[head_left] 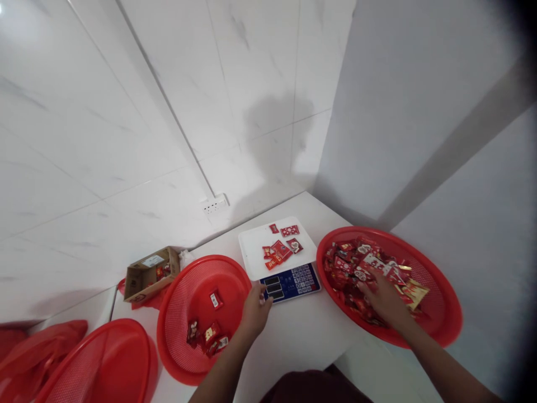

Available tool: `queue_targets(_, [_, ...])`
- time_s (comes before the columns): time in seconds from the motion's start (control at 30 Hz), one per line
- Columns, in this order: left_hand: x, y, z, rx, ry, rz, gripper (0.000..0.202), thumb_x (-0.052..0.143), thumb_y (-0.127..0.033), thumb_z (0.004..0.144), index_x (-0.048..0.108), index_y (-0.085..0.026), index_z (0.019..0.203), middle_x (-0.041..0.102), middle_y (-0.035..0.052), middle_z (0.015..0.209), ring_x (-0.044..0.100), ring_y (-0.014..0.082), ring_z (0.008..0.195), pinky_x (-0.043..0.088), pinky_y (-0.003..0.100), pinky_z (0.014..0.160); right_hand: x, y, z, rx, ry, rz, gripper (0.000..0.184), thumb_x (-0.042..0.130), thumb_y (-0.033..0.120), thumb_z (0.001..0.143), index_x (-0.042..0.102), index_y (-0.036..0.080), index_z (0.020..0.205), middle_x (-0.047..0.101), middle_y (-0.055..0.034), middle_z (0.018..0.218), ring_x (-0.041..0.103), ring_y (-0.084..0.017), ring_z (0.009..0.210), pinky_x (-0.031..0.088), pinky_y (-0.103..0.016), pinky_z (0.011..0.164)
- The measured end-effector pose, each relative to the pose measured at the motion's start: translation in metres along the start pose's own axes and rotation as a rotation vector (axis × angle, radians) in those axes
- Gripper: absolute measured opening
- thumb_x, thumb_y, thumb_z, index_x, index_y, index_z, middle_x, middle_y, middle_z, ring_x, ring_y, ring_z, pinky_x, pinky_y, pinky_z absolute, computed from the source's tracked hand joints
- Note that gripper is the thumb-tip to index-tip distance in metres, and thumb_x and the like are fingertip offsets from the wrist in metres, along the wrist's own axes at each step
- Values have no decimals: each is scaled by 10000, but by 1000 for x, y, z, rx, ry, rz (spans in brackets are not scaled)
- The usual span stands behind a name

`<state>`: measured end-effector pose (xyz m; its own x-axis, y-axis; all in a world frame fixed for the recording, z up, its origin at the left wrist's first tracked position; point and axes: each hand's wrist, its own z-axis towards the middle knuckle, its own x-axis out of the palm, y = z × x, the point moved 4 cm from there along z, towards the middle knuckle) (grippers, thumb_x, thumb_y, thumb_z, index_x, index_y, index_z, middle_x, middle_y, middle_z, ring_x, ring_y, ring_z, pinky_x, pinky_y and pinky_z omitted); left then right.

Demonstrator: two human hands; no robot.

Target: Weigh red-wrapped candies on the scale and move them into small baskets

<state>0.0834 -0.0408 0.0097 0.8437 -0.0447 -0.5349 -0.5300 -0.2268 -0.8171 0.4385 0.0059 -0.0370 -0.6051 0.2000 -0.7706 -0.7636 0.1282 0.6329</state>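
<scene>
A white weighing scale (255, 246) with a blue keypad stands on the white table, with several small red packets (280, 249) on its platform. My left hand (255, 308) rests by the scale's front left corner, fingers curled against the display edge and holding nothing visible. My right hand (384, 299) reaches into the red basket (444, 324) on the right, fingers down among a heap of red packets (356, 266); what it grips is hidden. Another red basket (184, 313) on the left holds a few red packets (210, 333).
An open cardboard box (146, 274) with red packets sits at the back left. Another red basket (104, 358) and a red plastic bag (25, 350) lie at the far left. A wall socket (215, 205) is on the tiled wall behind.
</scene>
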Motion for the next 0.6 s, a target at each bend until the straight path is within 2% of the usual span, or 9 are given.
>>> queue_targets(0.17, [17,-18,39,89,5,149,432,537,-212,731,507,-127,1154,498,143,1222,424,233,1147,308,347,992,32,5,-24,-70,126,-14,501,423,428,761,466,147,1173,553,-161,1175,505,-287,1102,392,-453,935])
queue_targets(0.33, [27,-22,47,109,-13,275,557,537,-193,730,411,-135,1270,317,145,1403,191,263,1323,163,388,1078,42,16,-33,-184,196,-17,512,438,419,756,469,135,1181,518,-168,1217,473,-280,1141,367,-448,973])
queue_targets(0.4, [23,-13,40,84,-80,371,586,516,-229,756,349,-150,1312,237,134,1448,118,272,1347,137,421,1082,41,19,-28,-194,224,-21,522,434,422,759,474,117,1180,510,-176,1225,460,-280,1155,362,-445,980])
queue_targets(0.47, [13,3,28,28,-176,481,592,462,-311,800,290,-140,1340,199,149,1461,111,281,1349,159,444,1072,39,24,-20,-198,240,-20,512,423,412,768,483,104,1173,510,-180,1227,451,-283,1162,355,-451,985])
queue_targets(0.6, [-20,53,-11,-142,-362,672,593,327,-408,844,278,-90,1342,233,201,1437,143,316,1337,190,500,1043,38,43,-2,-210,248,42,463,421,375,783,490,130,1169,515,-161,1231,453,-273,1158,344,-450,994])
